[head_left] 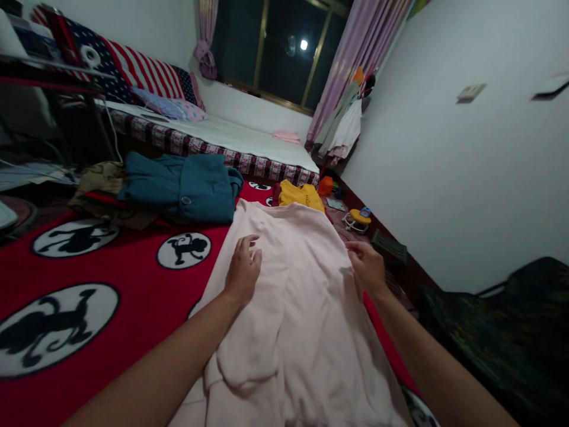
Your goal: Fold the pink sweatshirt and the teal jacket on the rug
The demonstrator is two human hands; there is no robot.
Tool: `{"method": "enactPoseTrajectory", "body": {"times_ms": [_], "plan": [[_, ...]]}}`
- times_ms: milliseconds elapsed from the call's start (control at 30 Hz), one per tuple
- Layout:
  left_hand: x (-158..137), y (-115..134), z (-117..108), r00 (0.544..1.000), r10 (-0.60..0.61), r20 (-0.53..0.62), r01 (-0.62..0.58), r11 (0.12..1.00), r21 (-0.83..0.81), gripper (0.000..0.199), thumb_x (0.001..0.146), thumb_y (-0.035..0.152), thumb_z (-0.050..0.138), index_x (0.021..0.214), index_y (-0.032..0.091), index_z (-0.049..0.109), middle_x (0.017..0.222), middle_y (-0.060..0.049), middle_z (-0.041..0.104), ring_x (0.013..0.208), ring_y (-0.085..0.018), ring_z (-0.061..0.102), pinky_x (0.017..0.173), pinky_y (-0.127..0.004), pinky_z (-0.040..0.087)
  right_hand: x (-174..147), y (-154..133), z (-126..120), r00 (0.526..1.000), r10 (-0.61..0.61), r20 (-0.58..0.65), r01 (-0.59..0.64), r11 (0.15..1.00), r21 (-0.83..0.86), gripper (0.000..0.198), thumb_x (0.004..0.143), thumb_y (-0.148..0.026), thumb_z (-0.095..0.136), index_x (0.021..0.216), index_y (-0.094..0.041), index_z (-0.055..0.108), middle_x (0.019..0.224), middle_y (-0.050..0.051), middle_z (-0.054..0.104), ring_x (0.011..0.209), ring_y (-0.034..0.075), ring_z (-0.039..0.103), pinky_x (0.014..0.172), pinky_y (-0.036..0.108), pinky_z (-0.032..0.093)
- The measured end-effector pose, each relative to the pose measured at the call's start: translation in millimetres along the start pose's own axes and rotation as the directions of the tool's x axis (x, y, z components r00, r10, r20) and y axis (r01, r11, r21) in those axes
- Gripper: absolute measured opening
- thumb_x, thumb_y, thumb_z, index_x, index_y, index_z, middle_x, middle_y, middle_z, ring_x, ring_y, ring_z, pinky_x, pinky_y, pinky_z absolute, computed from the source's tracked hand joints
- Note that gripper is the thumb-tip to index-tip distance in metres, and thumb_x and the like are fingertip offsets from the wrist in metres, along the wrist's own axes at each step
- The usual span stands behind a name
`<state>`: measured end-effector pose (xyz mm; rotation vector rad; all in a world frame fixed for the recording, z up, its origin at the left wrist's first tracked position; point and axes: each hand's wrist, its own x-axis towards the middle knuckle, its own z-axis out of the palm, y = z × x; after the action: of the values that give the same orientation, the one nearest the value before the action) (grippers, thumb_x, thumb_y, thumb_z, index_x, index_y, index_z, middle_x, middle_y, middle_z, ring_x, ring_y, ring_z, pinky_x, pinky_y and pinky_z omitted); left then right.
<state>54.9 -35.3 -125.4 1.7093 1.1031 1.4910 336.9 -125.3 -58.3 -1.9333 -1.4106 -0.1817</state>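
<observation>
A pale pink long-sleeved top [306,308] lies spread on the red bed cover, its neckline at the far end. Its left sleeve is folded inward, with the cuff end lying on the lower left of the body. Over the upper left part of the top is my left hand [243,268], fingers loosely curved and apart, holding nothing. At the top's right edge, my right hand [368,265] has its thumb and fingers pinched together on the fabric. The lower hem reaches the bottom of the view.
A folded teal coat [200,187] lies at the far left beside a camouflage-patterned garment [100,181]. Beyond the neckline is a yellow garment [302,194]. The red cover [137,267] has round monkey prints. Along the right wall, several items sit beside the bed, including a small yellow-topped stool [359,217].
</observation>
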Motion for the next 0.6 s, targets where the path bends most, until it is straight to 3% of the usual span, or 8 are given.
{"method": "enactPoseTrajectory", "body": {"times_ms": [67,167,267,333,433,500,567,600], "plan": [[-0.8,0.9,0.3,1.000,0.024,0.014,-0.024,0.999,0.023,0.031,0.084,0.012,0.046,0.113,0.020,0.054,0.114,-0.008,0.056,0.105,-0.020,0.057,0.087,-0.035,0.052,12.0,27.1,-3.1,0.992,0.128,-0.012,-0.128,0.973,-0.190,0.034,0.080,-0.030,0.055,0.108,-0.014,0.066,0.108,0.012,0.068,0.095,0.022,0.063,0.083,0.032,0.047],[-1.1,-1.7,-0.3,0.999,0.036,0.014,-0.036,0.999,0.034,0.031,0.083,0.011,0.046,0.111,0.019,0.056,0.112,-0.008,0.057,0.103,-0.020,0.057,0.084,-0.034,0.052,18.0,51.9,1.5,0.935,0.322,0.152,-0.263,0.912,-0.314,0.042,0.075,-0.038,0.065,0.106,-0.011,0.068,0.101,0.014,0.070,0.090,0.024,0.064,0.074,0.031,0.047],[-0.4,-4.5,-0.4,1.000,0.021,0.011,-0.021,1.000,0.023,0.030,0.084,0.012,0.046,0.112,0.019,0.055,0.112,-0.008,0.057,0.102,-0.020,0.058,0.083,-0.034,0.052,17.6,52.4,2.0,0.888,0.382,0.257,-0.294,0.900,-0.322,0.023,0.075,-0.033,0.064,0.086,-0.014,0.073,0.081,0.010,0.072,0.077,0.023,0.065,0.063,0.027,0.043],[0.1,-4.4,-0.1,1.000,0.011,0.015,-0.011,1.000,0.004,0.029,0.085,0.013,0.047,0.113,0.019,0.054,0.113,-0.008,0.057,0.102,-0.020,0.058,0.084,-0.034,0.052,20.4,37.7,-3.4,0.906,0.390,0.165,-0.320,0.886,-0.336,0.022,0.075,-0.031,0.061,0.086,-0.016,0.073,0.080,0.009,0.071,0.075,0.023,0.065,0.059,0.027,0.041],[0.4,-1.3,-1.0,1.000,-0.011,-0.003,0.011,0.999,-0.036,0.027,0.088,0.019,0.048,0.115,0.019,0.052,0.117,-0.009,0.057,0.103,-0.020,0.058,0.084,-0.034,0.052,26.1,-8.8,-9.3,0.951,0.304,-0.062,-0.305,0.880,-0.364,0.030,0.076,-0.033,0.059,0.100,-0.021,0.072,0.092,0.010,0.072,0.083,0.025,0.064,0.063,0.028,0.040],[0.3,1.2,-3.9,0.999,-0.023,-0.031,0.021,0.998,-0.064,0.027,0.091,0.024,0.047,0.117,0.020,0.050,0.121,-0.010,0.056,0.106,-0.020,0.057,0.086,-0.034,0.051,20.9,-52.7,-2.2,0.984,0.158,-0.085,-0.178,0.911,-0.372,0.031,0.079,-0.031,0.055,0.105,-0.021,0.070,0.099,0.010,0.071,0.088,0.024,0.063,0.069,0.029,0.040],[0.2,2.7,-8.5,0.999,-0.021,-0.050,0.016,0.996,-0.089,0.028,0.093,0.029,0.045,0.120,0.021,0.048,0.125,-0.009,0.054,0.110,-0.020,0.056,0.089,-0.034,0.049,2.1,-99.3,15.1,0.996,-0.009,0.088,0.036,0.950,-0.309,0.031,0.085,-0.026,0.048,0.109,-0.019,0.067,0.105,0.012,0.070,0.090,0.022,0.062,0.074,0.029,0.040],[0.3,2.9,-11.1,0.998,-0.015,-0.054,0.010,0.995,-0.099,0.029,0.094,0.030,0.043,0.121,0.021,0.048,0.126,-0.009,0.054,0.112,-0.020,0.055,0.091,-0.034,0.049,-12.2,-120.9,25.7,0.945,-0.140,0.296,0.211,0.951,-0.224,0.031,0.087,-0.024,0.047,0.109,-0.017,0.067,0.105,0.014,0.069,0.090,0.022,0.062,0.075,0.029,0.041]]}}
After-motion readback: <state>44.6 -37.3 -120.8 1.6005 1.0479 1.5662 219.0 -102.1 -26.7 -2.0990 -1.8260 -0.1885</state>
